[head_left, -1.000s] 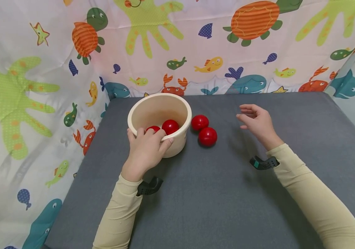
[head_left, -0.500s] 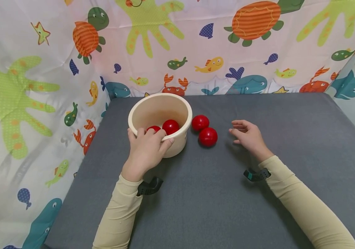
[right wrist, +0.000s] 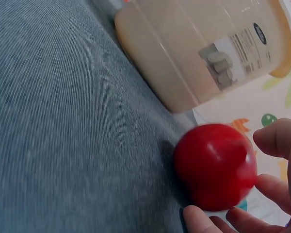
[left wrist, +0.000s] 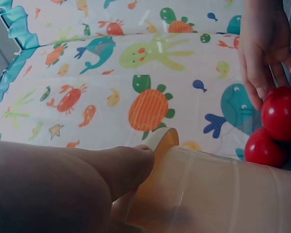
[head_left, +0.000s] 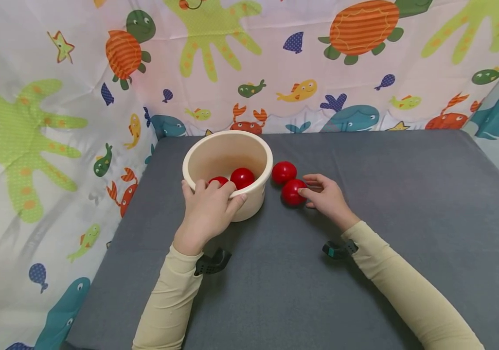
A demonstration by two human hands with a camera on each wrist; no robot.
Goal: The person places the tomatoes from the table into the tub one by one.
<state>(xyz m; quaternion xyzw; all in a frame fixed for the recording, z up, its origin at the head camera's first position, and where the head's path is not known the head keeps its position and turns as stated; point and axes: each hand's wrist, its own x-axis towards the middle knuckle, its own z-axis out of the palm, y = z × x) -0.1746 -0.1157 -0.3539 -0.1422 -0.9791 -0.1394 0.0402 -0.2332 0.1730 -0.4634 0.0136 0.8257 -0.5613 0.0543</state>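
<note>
Near red ball (head_left: 292, 192) on grey tabletop (head_left: 363, 272), just R of cream bowl (head_left: 258, 194): person's right hand (head_left: 328, 198) reaches it w/ fingertips (head_left: 303, 191) touching its R side, fingers loosely curved round it but not closed. Right wrist view shows same ball (right wrist: 215, 166) resting on the cloth w/ fingers (right wrist: 276, 137) spread at its edges, thumb low; full grip can't be confirmed.

A second red ball (head_left: 284, 172) sits just behind, touching or nearly touching the first and close to the bowl wall; it stands betw. the near ball and bowl's far side. Left wrist view has both balls (left wrist: 281, 113) (left wrist: 265, 147) stacked in frame beside the bowl wall (left wrist: 208, 189), right-hand fingers (left wrist: 256, 73) coming down on the upper one.

Left hand (head_left: 207, 211) grips bowl's near rim, thumb on the outside wall, fingers hooked over the edge into the bowl. Inside: 2 more red balls, one (head_left: 242, 178) in plain view, one (head_left: 218, 181) partly hidden by left-hand fingers.

Count: 4 red balls (2 in bowl, 2 on tabletop), 1 bowl, 2 hands. Bowl underside carries a label (right wrist: 237, 53), seen fm right wrist view. Both arms in pale-yellow sleeves (head_left: 407, 291), dark wrist straps (head_left: 339, 249) on each. Sea-creature print curtain (head_left: 276, 58) (turtles, fish, crabs, whales) hangs behind and at both sides.
</note>
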